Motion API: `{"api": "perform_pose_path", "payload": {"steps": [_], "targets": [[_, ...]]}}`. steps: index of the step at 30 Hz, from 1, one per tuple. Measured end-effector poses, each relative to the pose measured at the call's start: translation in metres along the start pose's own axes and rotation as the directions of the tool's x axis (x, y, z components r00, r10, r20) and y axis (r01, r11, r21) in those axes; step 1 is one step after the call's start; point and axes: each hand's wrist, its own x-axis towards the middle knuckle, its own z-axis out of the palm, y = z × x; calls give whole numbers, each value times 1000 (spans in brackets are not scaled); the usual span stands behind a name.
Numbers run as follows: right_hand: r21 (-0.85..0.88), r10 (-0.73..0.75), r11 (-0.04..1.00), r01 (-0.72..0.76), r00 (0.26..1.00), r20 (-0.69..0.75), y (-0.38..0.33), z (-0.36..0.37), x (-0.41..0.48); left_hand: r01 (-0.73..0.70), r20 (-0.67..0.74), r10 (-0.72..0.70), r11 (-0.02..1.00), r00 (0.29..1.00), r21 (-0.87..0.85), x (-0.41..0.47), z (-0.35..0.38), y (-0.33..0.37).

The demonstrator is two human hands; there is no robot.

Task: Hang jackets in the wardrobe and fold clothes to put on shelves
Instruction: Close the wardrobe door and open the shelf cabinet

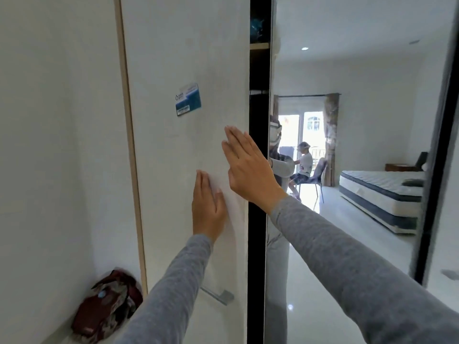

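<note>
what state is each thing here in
left hand, open, fingers straight, flat on the white door
right hand, open, flat at the door's right edge
white door, partly open
gap, narrow, dark inside
sticker, stuck on the door
bag, slumped, untouched
mirror door, untouched, right of the gap

A dark red bag [106, 309] slumps on the floor; the mirror [360, 70] reflects a bed [380, 192] and a seated person [303, 165].
</note>
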Motion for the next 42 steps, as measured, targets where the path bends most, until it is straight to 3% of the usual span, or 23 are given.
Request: {"api": "perform_pose_path", "payload": {"steps": [5, 12, 23, 28, 34, 42], "targets": [[-44, 22, 999, -23, 1000, -14, 23, 33, -4, -155, -2, 158, 968, 987, 196, 31, 19, -11], [35, 85, 996, -84, 996, -19, 41, 78, -7, -302, -40, 328, 906, 944, 298, 55, 52, -37], [84, 122, 989, -121, 993, -6, 74, 133, -4, -346, -32, 387, 858, 922, 380, 83, 100, -75], [-15, 142, 990, -142, 990, -3, 84, 162, -2, -427, 19, 475, 773, 880, 469, 99, 114, -101], [31, 189, 982, -187, 974, -124, 82, 189, 8, -476, -59, 579, 721, 813, 503, 112, 129, -117], [45, 231, 973, -227, 960, -161, 76, 198, 9, -490, -49, 582, 723, 812, 486, 112, 128, -123]]}}
